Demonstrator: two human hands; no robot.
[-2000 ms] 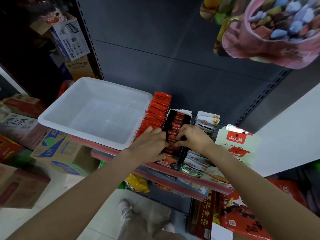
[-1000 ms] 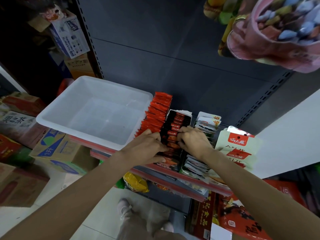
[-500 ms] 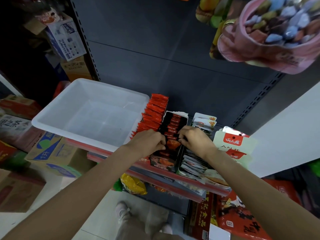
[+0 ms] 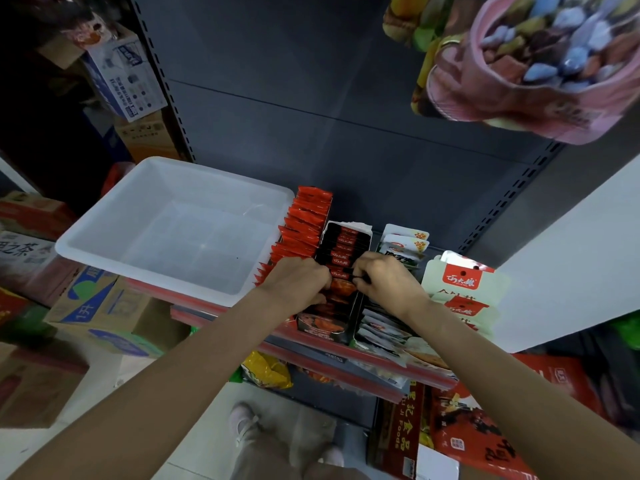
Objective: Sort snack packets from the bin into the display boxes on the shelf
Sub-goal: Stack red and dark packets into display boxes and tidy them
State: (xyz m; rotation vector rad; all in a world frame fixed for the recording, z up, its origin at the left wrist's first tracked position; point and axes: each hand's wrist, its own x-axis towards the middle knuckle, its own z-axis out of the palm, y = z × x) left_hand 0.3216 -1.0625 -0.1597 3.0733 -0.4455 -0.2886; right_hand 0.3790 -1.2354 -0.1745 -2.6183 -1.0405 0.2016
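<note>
A white plastic bin [image 4: 104, 233] stands on the shelf at the left with nothing visible inside. Right of it stand three display boxes: a row of orange-red packets [image 4: 306, 220], a black box [image 4: 332, 325] of black-and-red packets [image 4: 344, 245], and a row of white packets [image 4: 403, 242]. My left hand [image 4: 299, 284] and my right hand [image 4: 384, 282] meet over the middle of the black box. Fingers of both hands curl into the row of black packets and pinch them from either side.
A pale hanging packet with a red label [image 4: 462, 287] sits right of the boxes. A pink bag of sweets [image 4: 540, 67] hangs overhead at top right. Cardboard cartons [image 4: 100, 313] are stacked on the floor at left. Red packs [image 4: 471, 438] fill the lower shelf.
Both hands have stayed on the black packets, sliding slightly along the row. The view has shifted a little.
</note>
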